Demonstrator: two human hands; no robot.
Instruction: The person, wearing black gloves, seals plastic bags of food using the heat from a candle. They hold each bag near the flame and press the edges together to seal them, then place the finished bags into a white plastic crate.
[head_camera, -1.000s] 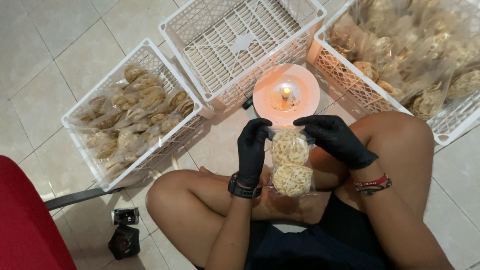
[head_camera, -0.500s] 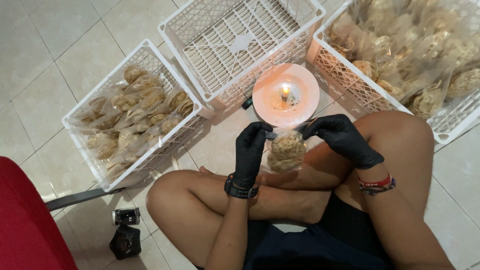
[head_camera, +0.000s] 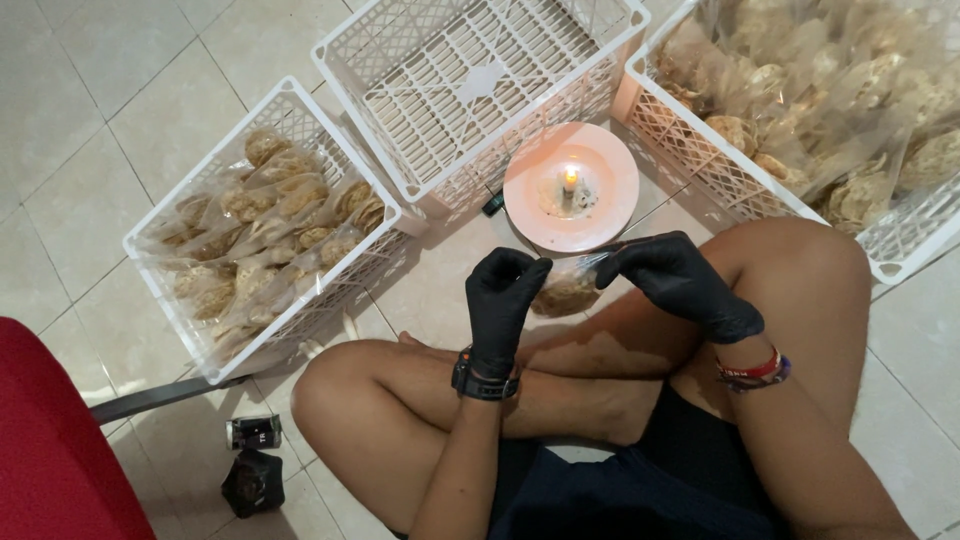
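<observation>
Black gloves are worn on the left hand (head_camera: 503, 300) and right hand (head_camera: 685, 283); a black watch (head_camera: 484, 382), red bracelets (head_camera: 752, 370) and dark shorts (head_camera: 640, 480) are seen

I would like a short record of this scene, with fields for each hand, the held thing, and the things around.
left hand: black glove, pinching the left end of the bag top
right hand: black glove, pinching the right end of the bag top
held thing: clear bag of crackers, near the candle
candle: lit, on a pink plate
left crate: white, holds filled bags
middle crate: white, nothing in it
right crate: white, heaped with filled bags
floor: pale tiles
</observation>
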